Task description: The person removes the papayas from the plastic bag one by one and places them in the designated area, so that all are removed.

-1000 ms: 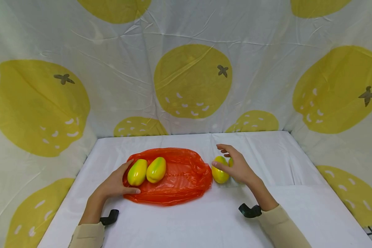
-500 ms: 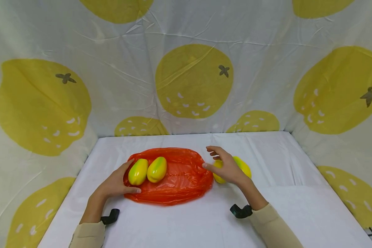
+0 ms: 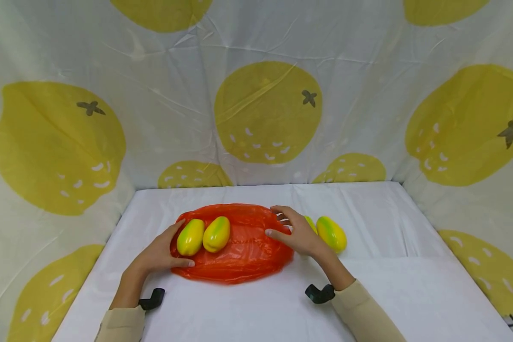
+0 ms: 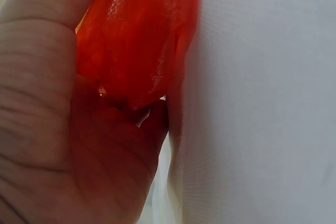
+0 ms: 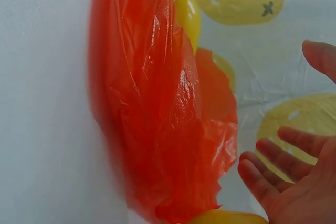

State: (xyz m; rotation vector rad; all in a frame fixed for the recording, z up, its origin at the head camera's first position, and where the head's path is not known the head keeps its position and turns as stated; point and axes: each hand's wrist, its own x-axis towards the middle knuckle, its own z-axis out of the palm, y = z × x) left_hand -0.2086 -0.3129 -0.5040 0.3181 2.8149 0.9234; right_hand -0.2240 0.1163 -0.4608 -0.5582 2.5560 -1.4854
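A red plastic bag lies spread with its mouth up. Two glossy yellow fruits with green streaks, one at the left and one beside it, sit side by side in its left part. My left hand holds the bag's left end, thumb at the front and fingers behind; the left wrist view has the red plastic between them. Over the bag's right end hovers my right hand, its fingers spread and nothing in them. In the right wrist view this hand is apart from the plastic.
Right of the bag, another such fruit lies on the white tablecloth. A further fruit shows partly behind my right hand. Cloth printed with lemons hangs behind and at both sides.
My right hand has moved left, from above the loose fruits to over the bag's right end, uncovering the rightmost fruit. The left hand, the bag and the two fruits in it stay put.
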